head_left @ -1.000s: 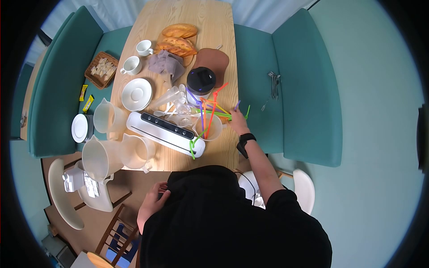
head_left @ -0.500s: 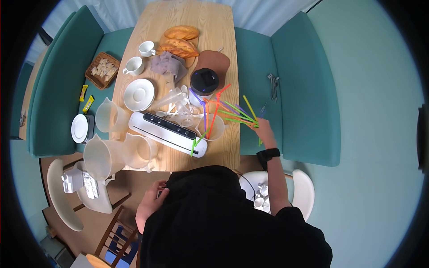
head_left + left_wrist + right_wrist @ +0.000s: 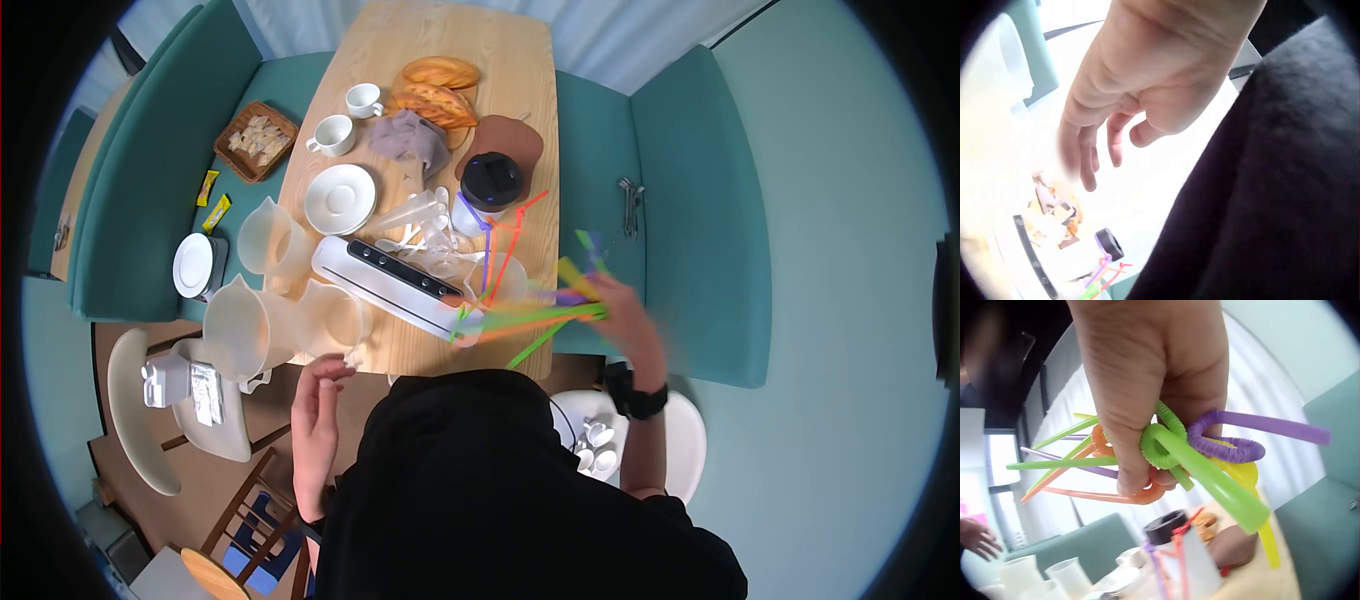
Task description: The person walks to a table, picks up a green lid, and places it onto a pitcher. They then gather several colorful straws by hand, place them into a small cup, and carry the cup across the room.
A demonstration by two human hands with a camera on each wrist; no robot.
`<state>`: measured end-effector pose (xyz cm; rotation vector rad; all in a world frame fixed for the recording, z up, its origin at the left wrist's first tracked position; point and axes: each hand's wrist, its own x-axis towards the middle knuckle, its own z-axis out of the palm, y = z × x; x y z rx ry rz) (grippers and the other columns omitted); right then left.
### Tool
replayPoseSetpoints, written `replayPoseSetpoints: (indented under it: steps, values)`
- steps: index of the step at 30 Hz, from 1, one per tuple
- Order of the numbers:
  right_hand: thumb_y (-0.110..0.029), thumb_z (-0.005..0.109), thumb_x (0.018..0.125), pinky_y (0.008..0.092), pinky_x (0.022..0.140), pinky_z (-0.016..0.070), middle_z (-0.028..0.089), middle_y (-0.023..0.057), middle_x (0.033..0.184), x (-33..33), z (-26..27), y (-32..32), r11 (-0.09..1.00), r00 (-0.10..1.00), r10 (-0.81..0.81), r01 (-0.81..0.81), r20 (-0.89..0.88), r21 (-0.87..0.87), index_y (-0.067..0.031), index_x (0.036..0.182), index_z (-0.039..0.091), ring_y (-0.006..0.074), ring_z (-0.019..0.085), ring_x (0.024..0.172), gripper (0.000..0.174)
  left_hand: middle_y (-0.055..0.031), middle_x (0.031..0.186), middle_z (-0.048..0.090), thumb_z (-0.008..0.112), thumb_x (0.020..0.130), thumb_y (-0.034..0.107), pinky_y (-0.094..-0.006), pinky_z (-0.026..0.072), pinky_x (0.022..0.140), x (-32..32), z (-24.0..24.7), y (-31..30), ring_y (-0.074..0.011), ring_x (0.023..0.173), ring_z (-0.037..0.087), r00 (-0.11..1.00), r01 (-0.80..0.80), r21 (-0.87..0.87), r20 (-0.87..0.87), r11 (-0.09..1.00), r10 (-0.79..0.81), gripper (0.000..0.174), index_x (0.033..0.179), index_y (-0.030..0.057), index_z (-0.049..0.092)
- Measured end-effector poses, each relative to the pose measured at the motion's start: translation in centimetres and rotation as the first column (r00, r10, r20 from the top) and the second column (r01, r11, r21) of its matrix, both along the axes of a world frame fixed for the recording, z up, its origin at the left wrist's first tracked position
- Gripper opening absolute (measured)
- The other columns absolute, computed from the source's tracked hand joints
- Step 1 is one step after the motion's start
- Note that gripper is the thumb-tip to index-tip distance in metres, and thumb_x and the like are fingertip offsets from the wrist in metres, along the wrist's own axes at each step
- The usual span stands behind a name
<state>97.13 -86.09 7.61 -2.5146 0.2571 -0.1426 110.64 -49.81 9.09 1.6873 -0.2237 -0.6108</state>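
My right hand [image 3: 628,318] is off the table's right edge, blurred by motion, and holds a bunch of bendy plastic straws [image 3: 1222,481]. They are green, orange, purple and yellow, several with looped ribbed bends, pinched between thumb and fingers in the right wrist view. More straws, red [image 3: 518,240] and purple, stand in a clear pitcher [image 3: 512,280] on the table. My left hand [image 3: 318,400] hovers at the table's front edge, by the base of a translucent pitcher [image 3: 335,320]. Its fingers [image 3: 1088,165] hang loosely bent, and nothing is in them.
A long white appliance [image 3: 400,288] with a black button strip lies across the table. Beyond it are plastic spoons, stacked saucers [image 3: 340,200], cups, a grey cloth [image 3: 410,140], bread [image 3: 440,100], a brown cap and a black-lidded container [image 3: 492,182]. White cups stand on a chair [image 3: 570,410] at right.
The right hand has lifted the straws off the table's right side and swung them back toward the body. My left hand has moved forward from beside the body to the table's front edge.
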Motion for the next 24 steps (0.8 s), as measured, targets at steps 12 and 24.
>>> replayPoseSetpoints:
  steps: [12, 24]
  values:
    - [-0.012, 0.058, 0.069, 0.0307, 0.079, 0.0454, 0.05, 0.0018, 0.082, 13.8, 0.4, 13.4, 0.712, 0.623, 0.702, -0.61, 0.345, -0.347, -0.0095, 0.077, 0.056, 0.0171, 0.053, 0.087, 0.008, -0.0196, 0.109, 0.056, 0.046, 0.094, 0.026, -0.0318, 0.048, 0.081, -0.2, 1.3, -2.2, -0.0221, 0.09, 0.062, 0.765, 0.193, -0.442, -0.491, 0.876, -0.416, 0.05, 0.129, -0.0047, 0.028]
    - [-0.01, 0.057, 0.075, 0.0417, 0.1, 0.036, 0.049, -0.0025, 0.123, 13.3, 3.5, 15.5, 0.735, 0.571, 0.675, -0.571, 0.468, -0.364, -0.0273, 0.122, 0.053, 0.0194, 0.039, 0.12, 0.05, -0.0021, 0.08, 0.043, 0.044, 0.095, 0.021, -0.0224, 0.037, 0.059, -1.9, 1.7, -1.0, -0.0091, 0.062, 0.041, 0.905, 0.104, -0.337, -0.359, 0.936, -0.23, 0.027, 0.112, 0.0011, 0.04]
